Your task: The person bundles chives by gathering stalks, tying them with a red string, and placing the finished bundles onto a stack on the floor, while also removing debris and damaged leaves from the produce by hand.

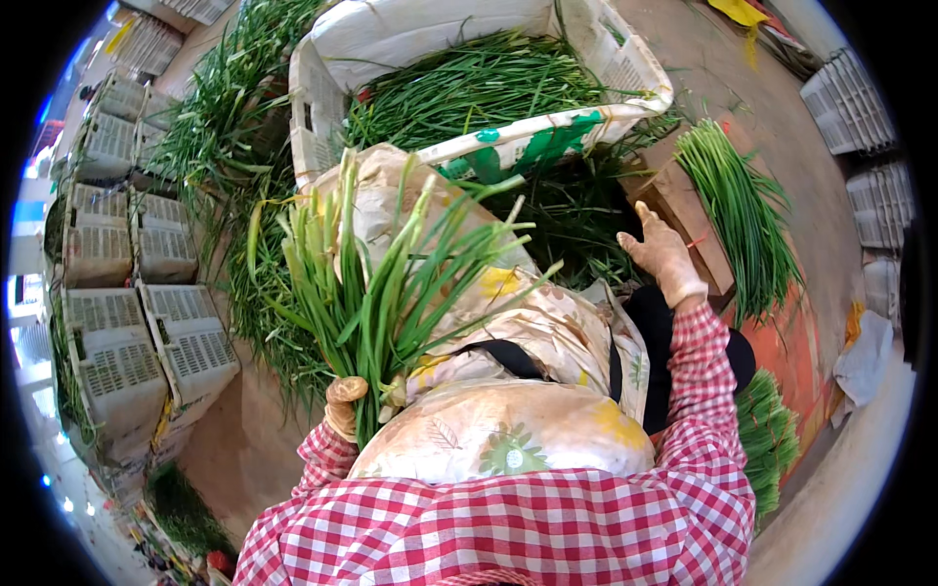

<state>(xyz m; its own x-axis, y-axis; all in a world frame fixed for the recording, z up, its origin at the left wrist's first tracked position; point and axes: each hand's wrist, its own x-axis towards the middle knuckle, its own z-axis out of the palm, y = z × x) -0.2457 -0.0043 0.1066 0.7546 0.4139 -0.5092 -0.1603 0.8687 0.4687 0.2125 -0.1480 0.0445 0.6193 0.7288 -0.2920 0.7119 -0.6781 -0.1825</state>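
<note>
My left hand [347, 404], in a pale stained glove, is closed around the lower part of a loose bunch of green leafy stalks [374, 308], whose pale cut ends fan out upward over my apron [498, 432]. My right hand [648, 245], gloved too, holds nothing; its thumb and fingers are spread beside a brown box [689, 220]. On that box lies a neat bundle of long green stalks [740, 220]. Beyond my knees, a white plastic crate [659, 91] with a pale lining holds many more green stalks [476, 88].
Heaped loose greens [256, 293] line the floor left of the crate. Stacked white crates [121, 366] stand at the far left, others [850, 99] at the far right. More bundled greens [766, 439] lie by my right elbow. Dark trimmings [586, 220] lie below the crate.
</note>
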